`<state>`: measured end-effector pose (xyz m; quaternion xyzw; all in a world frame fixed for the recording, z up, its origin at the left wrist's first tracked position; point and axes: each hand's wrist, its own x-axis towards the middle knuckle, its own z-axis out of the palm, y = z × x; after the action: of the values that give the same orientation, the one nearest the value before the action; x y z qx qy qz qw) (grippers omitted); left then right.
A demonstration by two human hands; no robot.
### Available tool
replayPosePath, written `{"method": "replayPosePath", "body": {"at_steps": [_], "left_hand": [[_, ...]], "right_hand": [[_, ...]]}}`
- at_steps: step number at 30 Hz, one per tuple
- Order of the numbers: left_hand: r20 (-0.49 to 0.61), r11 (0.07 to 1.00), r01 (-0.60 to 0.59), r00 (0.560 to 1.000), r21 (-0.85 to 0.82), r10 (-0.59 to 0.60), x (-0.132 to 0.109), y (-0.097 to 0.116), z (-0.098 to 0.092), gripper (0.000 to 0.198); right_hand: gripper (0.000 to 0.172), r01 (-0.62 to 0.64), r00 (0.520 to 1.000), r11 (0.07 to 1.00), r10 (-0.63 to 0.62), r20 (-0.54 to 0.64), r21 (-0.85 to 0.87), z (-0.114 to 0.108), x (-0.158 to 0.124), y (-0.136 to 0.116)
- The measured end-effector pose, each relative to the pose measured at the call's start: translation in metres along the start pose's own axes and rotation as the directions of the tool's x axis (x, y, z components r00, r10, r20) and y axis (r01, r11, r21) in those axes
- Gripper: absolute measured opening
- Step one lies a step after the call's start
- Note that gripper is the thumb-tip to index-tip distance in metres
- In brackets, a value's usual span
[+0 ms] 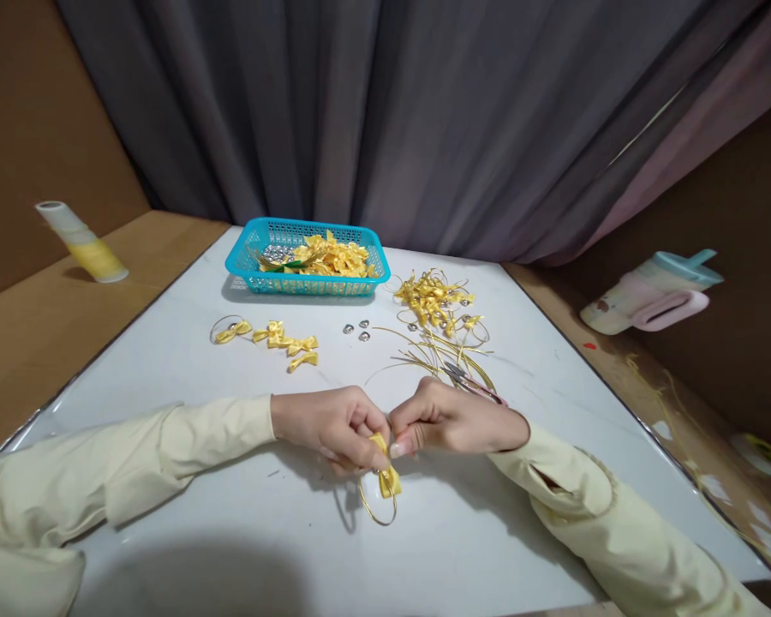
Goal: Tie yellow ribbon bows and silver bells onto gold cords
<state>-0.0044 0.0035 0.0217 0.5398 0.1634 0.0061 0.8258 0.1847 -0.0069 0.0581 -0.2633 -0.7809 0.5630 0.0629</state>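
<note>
My left hand [343, 428] pinches a yellow satin bow [389, 482] above the front middle of the white table. A loop of gold cord [378, 519] hangs from the bow. Fingers closed, my right hand [446, 417] meets the left at the bow's upper end; whatever its fingertips grip is too small to make out. Just behind the right hand lie scissors [472, 382] with pink handles, beside loose lengths of gold cord [446, 347]. Three small silver charms [363, 336] rest farther back.
A blue basket [308, 281] of yellow bows and silver pieces stands at the back. Several bows [303, 344] lie at left; a pile of corded bows [432, 296] sits at right. A tumbler [648, 291] and a yellow-white roll [83, 244] flank the table.
</note>
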Motion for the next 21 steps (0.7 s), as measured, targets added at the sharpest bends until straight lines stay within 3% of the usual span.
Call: {"method": "replayPosePath", "body": {"at_steps": [5,9,16,21], "left_hand": [[0.019,0.998,0.017,1.0,0.056,-0.018,-0.001,-0.002,-0.002,0.025],[0.036,1.0,-0.001,0.999,-0.008,0.002,-0.001,-0.003,-0.003,0.024],[-0.046,0.994,-0.062,0.997,-0.09,0.058,0.002,-0.002,-0.003,0.027],[-0.075,0.991,-0.081,0.995,-0.108,0.073,0.003,-0.003,-0.004,0.031]], "right_hand": [[0.027,-0.022,1.0,0.998,0.021,0.019,0.051,0.003,0.002,0.001],[0.03,-0.035,0.999,0.998,0.034,0.011,0.057,0.001,0.003,0.002],[0.044,-0.07,0.996,0.997,0.071,-0.051,0.032,-0.009,0.0,0.012],[0.043,-0.088,0.994,0.993,0.093,-0.054,0.076,-0.01,-0.001,0.02]]}}
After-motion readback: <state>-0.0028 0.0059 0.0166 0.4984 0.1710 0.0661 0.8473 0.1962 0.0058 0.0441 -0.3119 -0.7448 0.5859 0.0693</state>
